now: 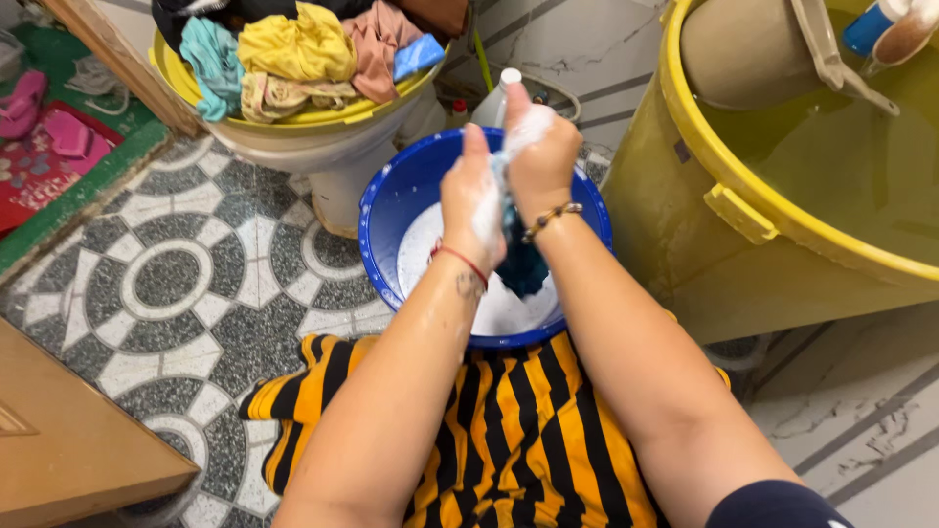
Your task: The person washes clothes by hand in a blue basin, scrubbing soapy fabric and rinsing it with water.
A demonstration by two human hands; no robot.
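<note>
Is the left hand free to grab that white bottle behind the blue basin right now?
Probably not right away. The left hand and right hand are both clenched on a soapy dark teal cloth over the blue basin. The white bottle stands just beyond, with nothing blocking it.

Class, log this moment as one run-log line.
left hand + right hand: gripping soapy dark teal cloth | over round blue plastic basin | foamy water inside

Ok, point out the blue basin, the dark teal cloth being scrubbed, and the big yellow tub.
Blue basin (377, 210): head view, on its left rim.
Dark teal cloth (521, 262): head view, on the part hanging below the hands.
Big yellow tub (675, 235): head view, on its outer wall.
</note>
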